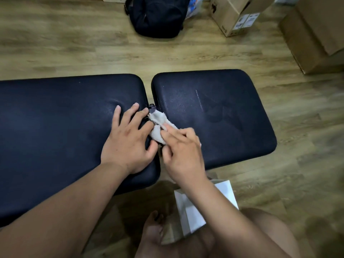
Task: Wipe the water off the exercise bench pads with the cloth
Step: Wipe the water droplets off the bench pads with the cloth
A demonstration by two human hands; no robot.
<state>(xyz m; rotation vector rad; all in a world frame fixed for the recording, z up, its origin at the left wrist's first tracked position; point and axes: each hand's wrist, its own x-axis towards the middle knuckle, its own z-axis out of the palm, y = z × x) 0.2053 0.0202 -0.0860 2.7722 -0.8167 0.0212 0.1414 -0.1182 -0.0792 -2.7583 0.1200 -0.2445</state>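
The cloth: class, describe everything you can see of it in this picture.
The cloth is a small, off-white rag with frayed edges and brownish marks; it looks like thin woven cotton. It lies crumpled over the gap between the dark left pad and right pad. The right hand holds it, index finger laid along it, hiding its near part. The left hand, flat on the left pad, touches its edge.

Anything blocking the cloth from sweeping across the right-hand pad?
Nothing visible. The cloth sits at the gap between the pads under the right hand, and no object lies on the right pad beyond it. The left hand rests on the left pad.
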